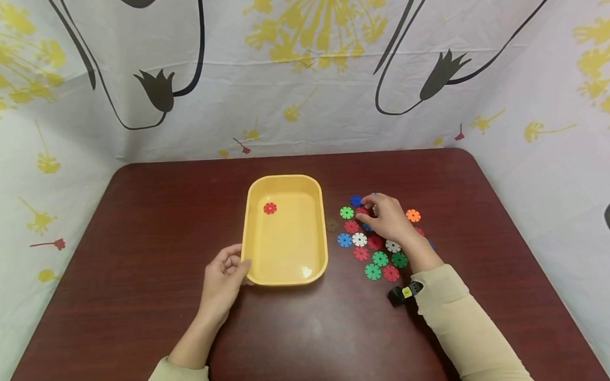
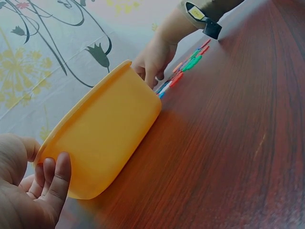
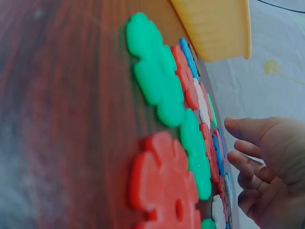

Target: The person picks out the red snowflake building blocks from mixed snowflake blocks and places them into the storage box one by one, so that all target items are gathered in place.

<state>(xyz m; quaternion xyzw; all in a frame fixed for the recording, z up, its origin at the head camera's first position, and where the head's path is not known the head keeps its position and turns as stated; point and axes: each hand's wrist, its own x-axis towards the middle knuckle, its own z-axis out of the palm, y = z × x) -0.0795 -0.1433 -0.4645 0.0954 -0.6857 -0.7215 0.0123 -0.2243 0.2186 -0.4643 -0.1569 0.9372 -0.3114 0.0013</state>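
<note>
A yellow plastic tray (image 1: pixel 288 246) with rounded corners stands on the table, a single red notched disc (image 1: pixel 270 208) lying inside it. My left hand (image 1: pixel 222 283) grips the tray's near left edge; in the left wrist view the thumb goes over the rim and the fingers sit against the outer wall (image 2: pixel 100 138). To the right of the tray, my right hand (image 1: pixel 388 218) hovers over a spread of flower-shaped plastic discs. Its thumb and fingers are bent and apart in the right wrist view, with nothing between them. Below the fingertips lies a red disc (image 1: pixel 362 212).
The spread holds several colours, among them a green disc (image 1: pixel 373 271), a white disc (image 1: pixel 359 239), a blue disc (image 1: pixel 345 240) and an orange disc (image 1: pixel 413 215). The dark wood table (image 1: pixel 157 236) ends at a patterned cloth (image 1: pixel 307 117) behind it.
</note>
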